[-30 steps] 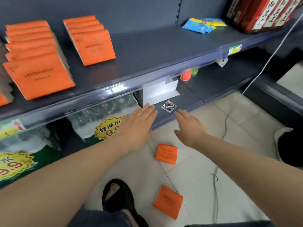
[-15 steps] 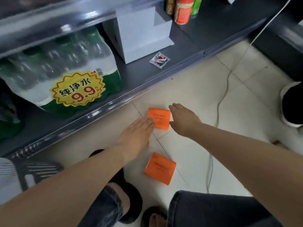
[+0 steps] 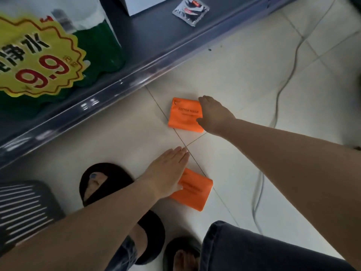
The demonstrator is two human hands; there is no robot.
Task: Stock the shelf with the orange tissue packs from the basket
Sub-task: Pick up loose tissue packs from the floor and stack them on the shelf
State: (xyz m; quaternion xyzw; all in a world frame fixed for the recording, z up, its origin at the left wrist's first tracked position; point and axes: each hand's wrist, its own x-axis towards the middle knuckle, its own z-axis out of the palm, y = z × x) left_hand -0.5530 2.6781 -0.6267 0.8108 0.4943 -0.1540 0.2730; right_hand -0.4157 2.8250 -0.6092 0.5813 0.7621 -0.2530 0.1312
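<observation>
Two orange tissue packs lie flat on the tiled floor in front of the bottom shelf. My right hand is at the right edge of the farther pack, with a finger at its top corner and the thumb at its lower edge, gripping that side. My left hand is flat with straight fingers and covers the left part of the nearer pack. A dark slatted basket shows at the lower left; its inside is hidden.
The bottom shelf holds a wrapped bottle pack with a yellow 9.9 price tag and a small foil packet. A grey cable runs across the floor on the right. My sandalled foot and jeans-clad knee are below.
My view has dropped from the shelves to the floor. My right hand reached the farther pack and took its right edge. My left hand moved down onto the nearer pack.
</observation>
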